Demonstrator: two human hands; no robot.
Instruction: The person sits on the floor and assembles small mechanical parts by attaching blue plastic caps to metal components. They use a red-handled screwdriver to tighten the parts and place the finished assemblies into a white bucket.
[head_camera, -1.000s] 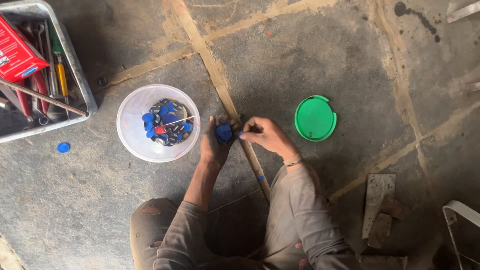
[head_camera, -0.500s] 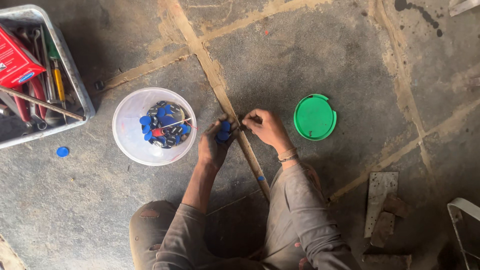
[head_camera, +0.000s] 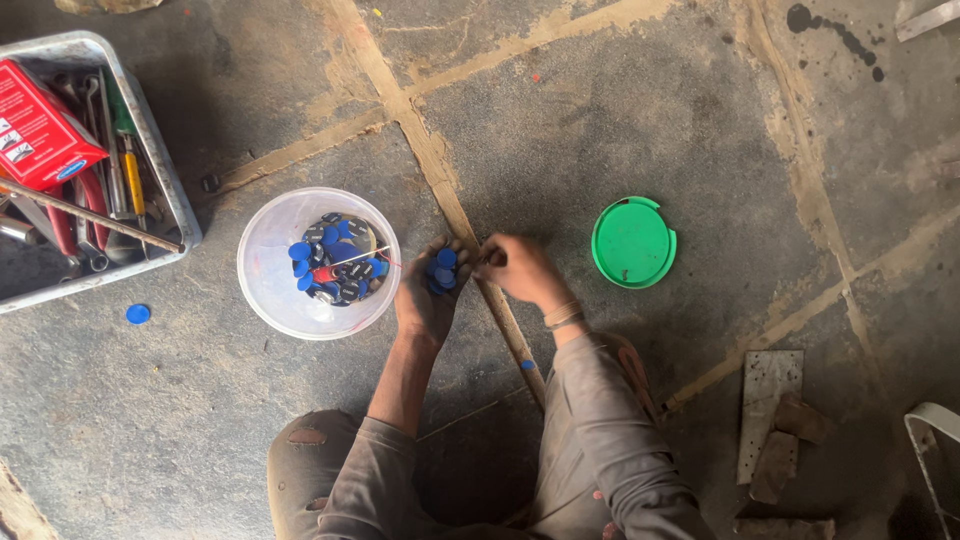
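My left hand (head_camera: 428, 295) is cupped palm up and holds several small blue discs (head_camera: 443, 268). My right hand (head_camera: 516, 268) sits just right of it, fingers pinched near the discs; whether it grips one I cannot tell. A clear round tub (head_camera: 268, 290) with many blue and black discs stands on the floor left of my left hand. Its green lid (head_camera: 632, 243) lies on the floor to the right of my right hand.
A grey tray (head_camera: 172, 190) of hand tools with a red box (head_camera: 40, 135) sits at the upper left. One loose blue disc (head_camera: 138, 313) lies below it. Metal and brick scraps (head_camera: 770, 425) lie at the lower right. My knees fill the bottom centre.
My hands have drifted slightly left towards the tub. The blue discs stay in my left palm while my right fingers work at them.
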